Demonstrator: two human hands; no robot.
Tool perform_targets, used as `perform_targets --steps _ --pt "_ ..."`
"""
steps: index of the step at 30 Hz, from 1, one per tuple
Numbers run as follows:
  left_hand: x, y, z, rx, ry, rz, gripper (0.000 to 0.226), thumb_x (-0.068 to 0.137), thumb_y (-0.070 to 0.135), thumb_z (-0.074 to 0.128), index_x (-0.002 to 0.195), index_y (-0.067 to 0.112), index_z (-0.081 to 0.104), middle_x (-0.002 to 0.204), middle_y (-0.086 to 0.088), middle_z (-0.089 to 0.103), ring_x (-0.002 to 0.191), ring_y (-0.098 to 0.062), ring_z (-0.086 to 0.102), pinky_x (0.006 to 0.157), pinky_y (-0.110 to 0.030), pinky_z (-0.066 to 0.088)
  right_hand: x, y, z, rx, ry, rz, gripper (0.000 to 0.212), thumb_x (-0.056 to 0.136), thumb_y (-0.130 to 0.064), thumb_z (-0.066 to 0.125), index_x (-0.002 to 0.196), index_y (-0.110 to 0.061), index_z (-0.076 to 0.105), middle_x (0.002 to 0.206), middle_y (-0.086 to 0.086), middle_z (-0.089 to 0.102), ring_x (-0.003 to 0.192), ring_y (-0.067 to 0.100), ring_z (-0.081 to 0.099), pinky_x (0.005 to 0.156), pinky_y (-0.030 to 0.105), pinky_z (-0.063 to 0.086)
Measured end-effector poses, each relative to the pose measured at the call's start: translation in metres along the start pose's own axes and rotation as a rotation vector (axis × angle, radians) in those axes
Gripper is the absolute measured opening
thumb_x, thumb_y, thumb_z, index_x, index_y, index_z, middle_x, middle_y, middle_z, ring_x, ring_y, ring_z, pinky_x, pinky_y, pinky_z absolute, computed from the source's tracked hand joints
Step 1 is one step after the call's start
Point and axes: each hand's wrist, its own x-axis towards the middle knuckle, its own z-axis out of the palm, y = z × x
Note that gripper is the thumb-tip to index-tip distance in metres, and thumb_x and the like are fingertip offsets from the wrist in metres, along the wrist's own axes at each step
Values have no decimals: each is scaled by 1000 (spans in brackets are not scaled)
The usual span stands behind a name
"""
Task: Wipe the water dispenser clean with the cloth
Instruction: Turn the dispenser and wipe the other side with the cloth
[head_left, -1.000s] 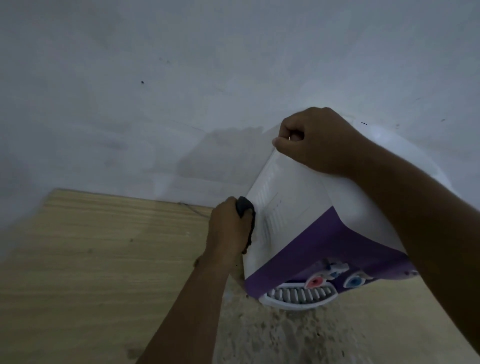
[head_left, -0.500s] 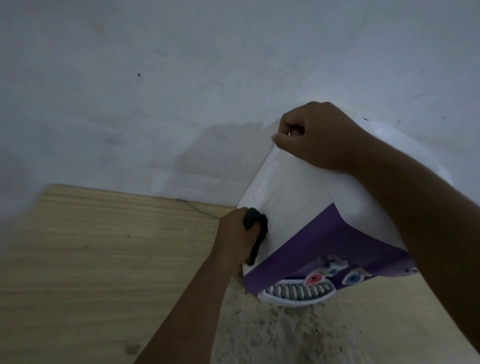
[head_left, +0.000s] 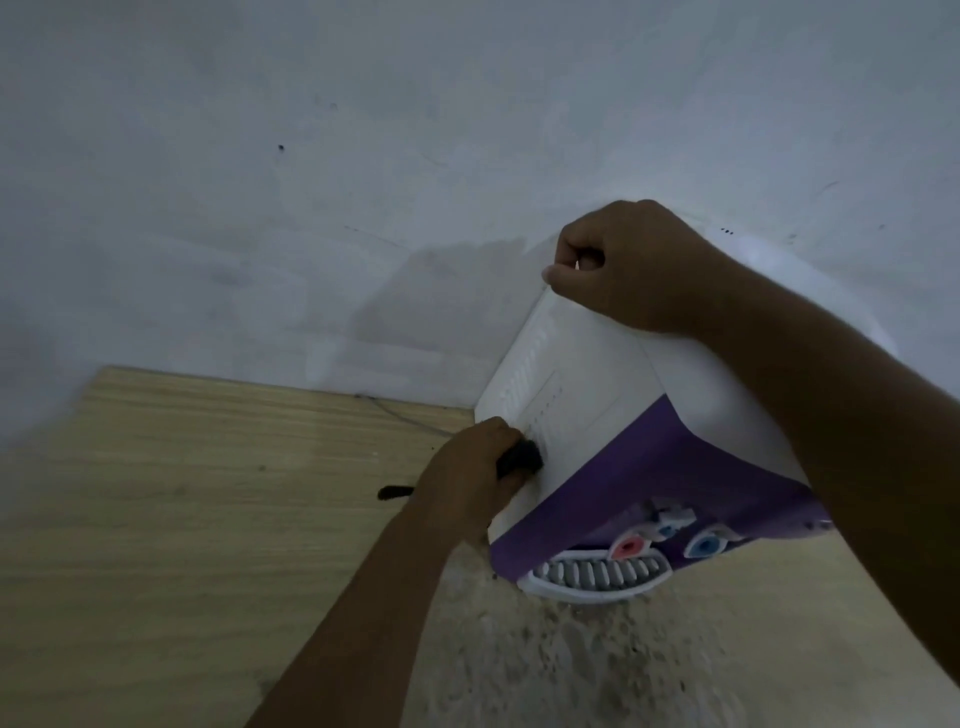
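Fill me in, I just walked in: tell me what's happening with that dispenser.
A person is wiping a white and purple water dispenser. The left hand grips a dark cloth and presses it against the lower part of the white side panel, beside the vent slots. The right hand holds the dispenser's top corner. The dispenser stands close to a wall, next to a wooden surface.

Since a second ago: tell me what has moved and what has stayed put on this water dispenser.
The left hand, gripping the dark cloth, slid down the white side of the water dispenser and slightly toward its front; a cloth end now trails out behind the hand. The right hand kept gripping the top rear corner, and the dispenser stayed in place.
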Motion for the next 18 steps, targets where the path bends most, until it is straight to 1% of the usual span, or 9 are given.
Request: perform_targets --steps 1,3,5,6,8,10,14,16,18 --pt "-1 -1 -1 -9 16 -48 7 91 15 64 85 13 62 81 4 53 73 -10 51 66 -24 37 0 0 -1 5 3 3 25 88 -31 62 70 -14 63 57 -10 45 56 5 43 56 17 30" --pt "0 7 -2 -66 172 -92 15 94 16 62 84 24 54 80 4 53 69 -8 50 64 -20 37 0 0 -2 13 7 6 26 89 -30 62 71 -12 64 56 -10 45 55 5 43 55 17 29" --pt "1 24 -3 -181 317 -75 16 95 18 60 83 24 53 79 1 56 64 -8 53 57 -19 40 -1 0 -2 20 5 6 26 89 -30 62 71 -11 64 55 -9 45 55 5 43 55 16 29" --pt "0 31 -3 -225 337 -41 11 95 17 60 85 21 57 81 0 57 66 -8 56 56 -20 42 -1 -1 -2 24 6 6 26 89 -30 62 71 -11 64 54 -9 45 55 6 44 55 16 30" --pt "-6 37 7 -218 308 34 7 94 10 61 91 17 60 86 2 58 76 -8 59 64 -20 46 -1 -1 -2 23 11 10 26 89 -30 62 71 -12 64 54 -9 45 55 6 44 55 16 30" --pt "-17 26 22 -192 295 15 13 95 9 59 88 20 58 85 6 54 78 -7 57 68 -17 43 0 0 -2 11 8 13 25 89 -30 62 70 -13 63 56 -9 45 56 6 44 55 17 31" --pt "-24 -6 35 -179 284 -129 20 97 16 58 81 26 53 75 16 49 70 2 52 64 -10 37 -1 0 0 12 13 6 24 88 -30 61 71 -13 64 57 -9 46 57 7 45 56 17 32" --pt "-17 -23 30 -122 169 -268 24 97 23 57 74 25 50 69 16 49 64 -1 51 58 -8 36 0 -1 -1 3 11 11 25 88 -30 61 72 -11 64 56 -8 46 57 7 45 56 17 32" --pt "-15 -36 24 -64 49 -370 24 97 24 58 73 24 52 68 14 51 63 -4 51 57 -8 37 0 -1 -2 15 14 16 25 88 -30 61 72 -11 65 56 -8 47 56 7 46 56 17 32"
